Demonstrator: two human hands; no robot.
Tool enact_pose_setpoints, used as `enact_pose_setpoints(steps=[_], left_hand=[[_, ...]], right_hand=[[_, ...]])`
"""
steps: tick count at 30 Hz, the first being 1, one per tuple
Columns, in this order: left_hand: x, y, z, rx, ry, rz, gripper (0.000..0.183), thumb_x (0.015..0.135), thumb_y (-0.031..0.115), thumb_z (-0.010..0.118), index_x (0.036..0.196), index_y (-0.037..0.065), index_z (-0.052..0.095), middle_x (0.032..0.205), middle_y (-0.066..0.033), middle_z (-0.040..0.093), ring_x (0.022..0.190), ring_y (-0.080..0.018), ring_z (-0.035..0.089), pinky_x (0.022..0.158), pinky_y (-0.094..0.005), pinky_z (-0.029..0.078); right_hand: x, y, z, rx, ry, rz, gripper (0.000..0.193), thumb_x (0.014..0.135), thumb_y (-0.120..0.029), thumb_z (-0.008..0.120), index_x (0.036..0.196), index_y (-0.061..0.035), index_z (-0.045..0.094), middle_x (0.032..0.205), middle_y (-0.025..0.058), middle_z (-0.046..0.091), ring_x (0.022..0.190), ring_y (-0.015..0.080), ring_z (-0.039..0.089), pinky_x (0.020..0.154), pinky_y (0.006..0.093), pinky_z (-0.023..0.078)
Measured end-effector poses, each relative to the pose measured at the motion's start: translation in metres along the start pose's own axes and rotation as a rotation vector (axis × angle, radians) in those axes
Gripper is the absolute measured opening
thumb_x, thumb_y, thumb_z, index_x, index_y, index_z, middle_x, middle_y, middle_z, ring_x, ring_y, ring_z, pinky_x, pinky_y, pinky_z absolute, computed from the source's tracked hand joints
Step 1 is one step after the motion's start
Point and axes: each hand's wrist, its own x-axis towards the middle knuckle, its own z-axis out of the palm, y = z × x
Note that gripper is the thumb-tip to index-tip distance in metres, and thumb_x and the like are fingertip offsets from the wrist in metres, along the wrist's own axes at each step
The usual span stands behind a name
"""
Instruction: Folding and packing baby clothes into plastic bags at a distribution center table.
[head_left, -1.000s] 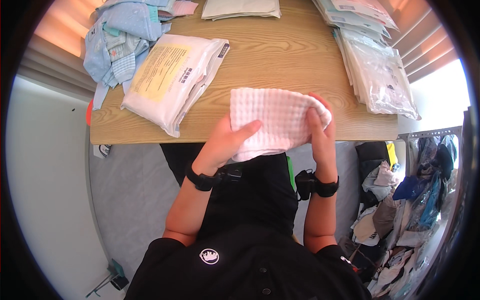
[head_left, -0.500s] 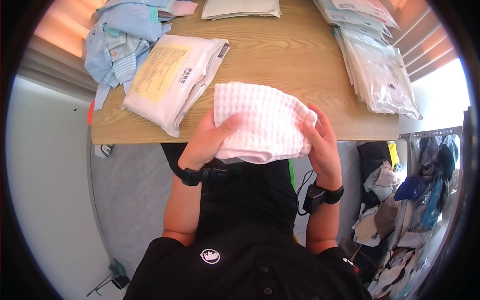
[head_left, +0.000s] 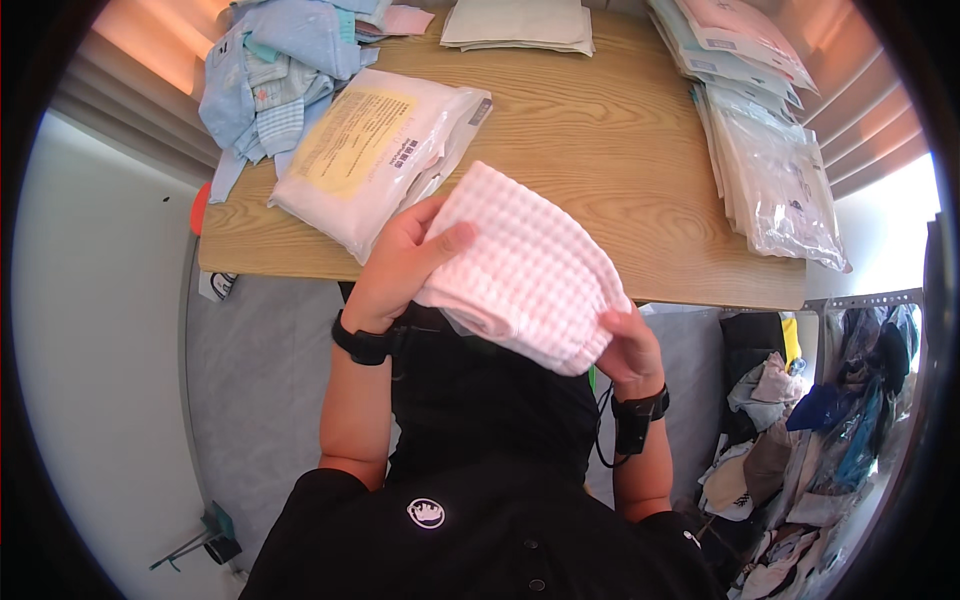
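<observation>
A folded garment [head_left: 530,265] in pink and white checks, with a puffy waffle texture, is held up between my hands at the table's near edge. My left hand [head_left: 405,255] grips its left side, thumb on top and fingers beneath. At the lower right corner, by a gathered edge, my right hand [head_left: 632,348] pinches it. The cloth tilts, its right end lower and closer to my body. Just beyond my left hand lies a plump clear plastic package [head_left: 375,150] with a yellow printed panel and pale contents.
On the wooden table [head_left: 590,150], light blue clothes [head_left: 285,75] are heaped at the far left. Flat white packets [head_left: 517,25] lie at the back. Bagged garments [head_left: 775,180] are stacked on the right. Below right stands a rack [head_left: 850,400] of clothes and bags.
The checked garment has turned clockwise, its right end dropping toward me. My right hand has come down with it, while my left keeps its hold. The view has shifted slightly.
</observation>
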Motion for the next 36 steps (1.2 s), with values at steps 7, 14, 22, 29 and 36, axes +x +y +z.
enact_pose_setpoints(steps=[7, 14, 22, 29, 36], left_hand=[[-0.013, 0.001, -0.01, 0.199, 0.038, 0.001, 0.049, 0.091, 0.017, 0.063, 0.131, -0.005, 0.046, 0.118, -0.0093, 0.059, 0.104, -0.0125, 0.058, 0.09, -0.0267, 0.046], [-0.019, 0.016, 0.003, 0.074, -0.079, -0.059, 0.046, 0.092, 0.018, 0.061, 0.13, -0.005, 0.047, 0.114, -0.0085, 0.061, 0.102, -0.0115, 0.058, 0.089, -0.0265, 0.046], [0.003, 0.018, 0.005, 0.606, -0.233, -0.059, 0.037, 0.091, 0.021, 0.06, 0.12, -0.002, 0.058, 0.109, -0.0115, 0.065, 0.097, -0.0196, 0.062, 0.086, -0.0314, 0.047], [0.035, 0.007, -0.031, 1.714, 0.357, 0.567, 0.038, 0.083, 0.014, 0.062, 0.117, -0.002, 0.055, 0.112, -0.0174, 0.056, 0.107, -0.0332, 0.054, 0.087, -0.0391, 0.047], [0.043, 0.002, -0.068, 1.825, 0.253, 0.258, 0.05, 0.077, 0.011, 0.063, 0.123, -0.001, 0.048, 0.122, -0.0192, 0.048, 0.11, -0.0366, 0.051, 0.092, -0.0422, 0.044]], right_hand=[[-0.002, 0.008, 0.011, -0.271, -0.052, -0.054, 0.074, 0.084, -0.01, 0.068, 0.144, 0.0009, 0.027, 0.14, 0.013, 0.043, 0.129, 0.024, 0.044, 0.107, 0.0398, 0.035], [0.0, 0.023, -0.026, 0.267, -0.007, 0.204, 0.111, 0.074, -0.074, 0.058, 0.145, 0.004, 0.024, 0.147, 0.0194, 0.034, 0.133, 0.0312, 0.038, 0.11, 0.0458, 0.031], [-0.001, 0.024, -0.008, -0.234, -0.122, 0.326, 0.085, 0.083, -0.038, 0.069, 0.143, 0.0047, 0.026, 0.14, 0.0173, 0.044, 0.126, 0.0253, 0.047, 0.104, 0.0377, 0.039], [-0.001, 0.021, -0.016, -0.064, -0.03, 0.299, 0.068, 0.077, -0.002, 0.055, 0.141, 0.0053, 0.031, 0.136, 0.0161, 0.048, 0.123, 0.0233, 0.049, 0.103, 0.035, 0.04], [0.002, 0.02, -0.011, -0.227, -0.042, 0.177, 0.065, 0.077, -0.001, 0.055, 0.139, 0.0052, 0.034, 0.135, 0.0164, 0.049, 0.122, 0.0235, 0.05, 0.102, 0.0361, 0.041]])
